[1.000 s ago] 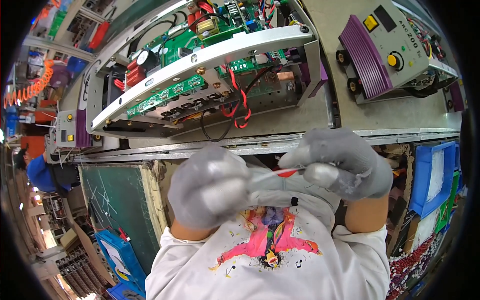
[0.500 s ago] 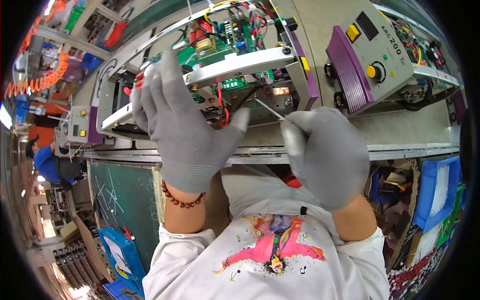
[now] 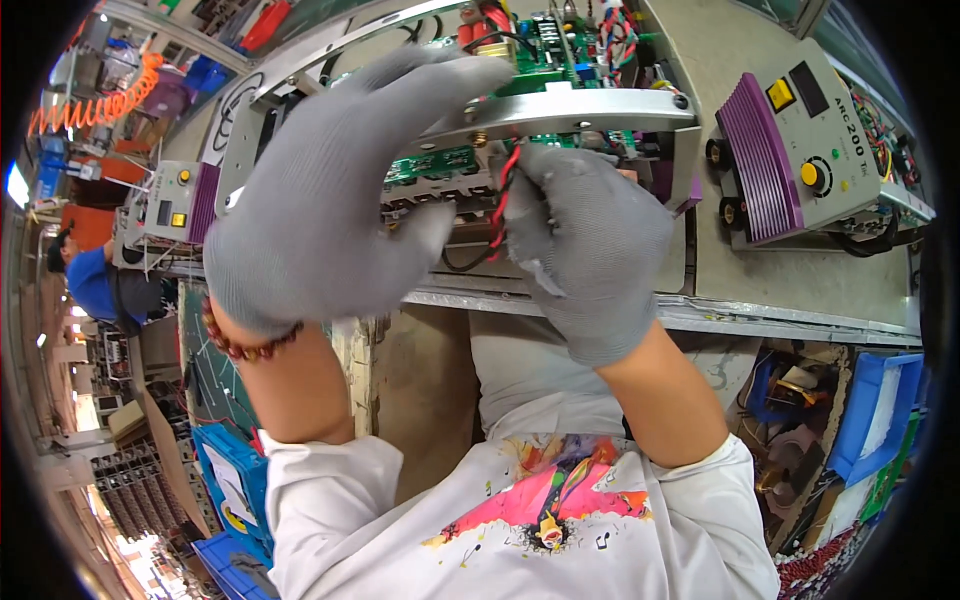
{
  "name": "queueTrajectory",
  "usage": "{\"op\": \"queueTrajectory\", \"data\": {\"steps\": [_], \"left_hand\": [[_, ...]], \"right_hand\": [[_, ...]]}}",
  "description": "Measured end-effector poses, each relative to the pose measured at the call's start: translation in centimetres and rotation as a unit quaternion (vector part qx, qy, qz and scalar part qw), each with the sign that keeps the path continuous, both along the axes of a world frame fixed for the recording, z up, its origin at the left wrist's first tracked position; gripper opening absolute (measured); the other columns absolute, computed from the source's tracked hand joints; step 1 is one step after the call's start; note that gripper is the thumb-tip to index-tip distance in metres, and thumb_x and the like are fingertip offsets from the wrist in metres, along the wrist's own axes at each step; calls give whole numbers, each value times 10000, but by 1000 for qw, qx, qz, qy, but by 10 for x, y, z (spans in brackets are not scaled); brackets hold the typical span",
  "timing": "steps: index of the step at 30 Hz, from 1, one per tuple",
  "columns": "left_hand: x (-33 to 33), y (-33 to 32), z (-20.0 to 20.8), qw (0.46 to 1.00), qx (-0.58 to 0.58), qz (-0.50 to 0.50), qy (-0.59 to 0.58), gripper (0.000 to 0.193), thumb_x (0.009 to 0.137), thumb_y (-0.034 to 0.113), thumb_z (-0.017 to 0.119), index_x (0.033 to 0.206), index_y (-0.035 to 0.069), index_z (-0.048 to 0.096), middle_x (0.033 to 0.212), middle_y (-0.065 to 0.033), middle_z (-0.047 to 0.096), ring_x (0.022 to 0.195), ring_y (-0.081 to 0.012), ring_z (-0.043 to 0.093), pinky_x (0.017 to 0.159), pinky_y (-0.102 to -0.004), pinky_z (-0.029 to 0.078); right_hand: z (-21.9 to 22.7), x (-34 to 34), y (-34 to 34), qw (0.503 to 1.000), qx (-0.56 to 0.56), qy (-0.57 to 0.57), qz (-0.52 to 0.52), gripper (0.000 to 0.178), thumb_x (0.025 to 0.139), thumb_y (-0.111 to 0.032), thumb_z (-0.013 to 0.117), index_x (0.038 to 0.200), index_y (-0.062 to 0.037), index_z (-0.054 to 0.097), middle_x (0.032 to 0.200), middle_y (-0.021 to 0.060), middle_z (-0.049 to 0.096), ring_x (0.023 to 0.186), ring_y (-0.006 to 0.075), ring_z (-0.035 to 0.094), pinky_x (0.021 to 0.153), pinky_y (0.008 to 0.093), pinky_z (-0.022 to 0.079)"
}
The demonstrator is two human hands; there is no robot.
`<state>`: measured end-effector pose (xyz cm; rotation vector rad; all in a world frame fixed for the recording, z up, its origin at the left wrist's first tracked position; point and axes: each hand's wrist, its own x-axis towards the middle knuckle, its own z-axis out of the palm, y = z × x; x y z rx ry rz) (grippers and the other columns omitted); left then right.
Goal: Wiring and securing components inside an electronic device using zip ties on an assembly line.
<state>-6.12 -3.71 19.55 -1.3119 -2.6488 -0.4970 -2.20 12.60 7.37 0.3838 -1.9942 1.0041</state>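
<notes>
Up at the near edge of the workbench [image 3: 800, 320], both gloved hands work at an open machine chassis [image 3: 590, 110] whose green circuit boards and wiring lie exposed under a bare metal frame. The left hand [image 3: 330, 210], in a grey knit glove with a beaded bracelet at the wrist, is spread wide, fingers fanned over the front of the frame and touching its rail, gripping nothing that can be made out. The right hand [image 3: 590, 240], gloved the same, is curled closed around a twisted red and black wire pair [image 3: 503, 200] that runs up from its fingers into the chassis just under the rail. Toward the right end of the workbench sits a finished grey unit with a purple ribbed front [image 3: 790, 160], well apart from both hands. Below the right edge hangs a blue bin [image 3: 880, 420].
</notes>
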Motion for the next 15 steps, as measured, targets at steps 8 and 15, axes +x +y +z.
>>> {"op": "queueTrajectory", "data": {"steps": [8, 15], "left_hand": [[-20, 6, -18, 991, -37, -33, 127, 418, 689, -70, 631, 1093, 34, 649, 1064, -142, 642, 922, -335, 670, 776, -390, 551], [-24, 6, -19, 979, -90, -9, 182, 417, 692, -33, 659, 1087, 98, 640, 1010, -107, 665, 845, -345, 667, 695, -428, 529]], "right_hand": [[9, 4, 2, 997, 15, -72, -3, 261, 734, -119, 741, 974, -97, 640, 821, 89, 662, 705, 299, 664, 631, 408, 533], [16, 5, 9, 992, 74, -101, 4, 295, 723, -96, 726, 999, -105, 623, 834, 97, 625, 697, 292, 635, 608, 427, 498]]}}
